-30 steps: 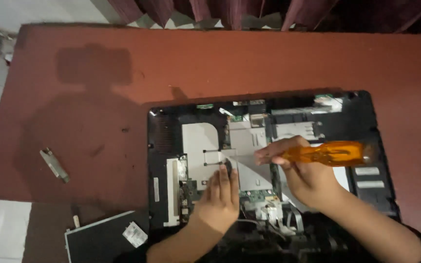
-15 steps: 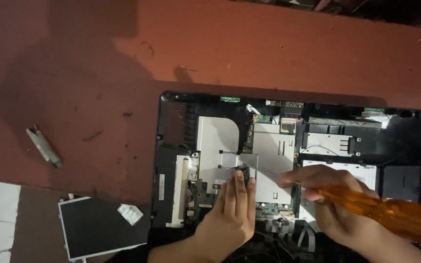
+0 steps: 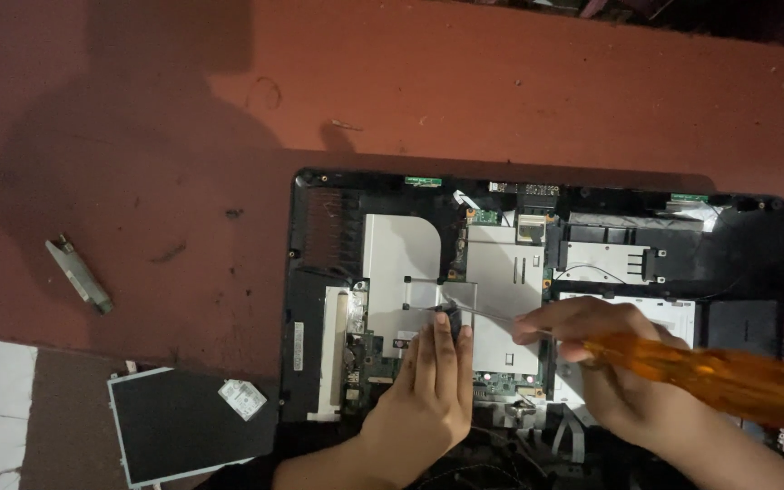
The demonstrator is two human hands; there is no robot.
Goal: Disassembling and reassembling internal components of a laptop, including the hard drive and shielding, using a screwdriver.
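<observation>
Gripping an orange-handled screwdriver (image 3: 710, 379) in the right hand (image 3: 610, 363), tip on the opened laptop (image 3: 537, 299) mid-table (image 3: 183, 136); pressing left hand (image 3: 433, 386) flat, fingers together. Lying left: black panel (image 3: 179, 426) bearing white square label (image 3: 243, 399).

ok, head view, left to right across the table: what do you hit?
Small metal bracket → flat black panel with a white sticker → opened laptop chassis → left hand, fingers on the metal shield → right hand → orange screwdriver handle, blurred, held by the right hand.
</observation>
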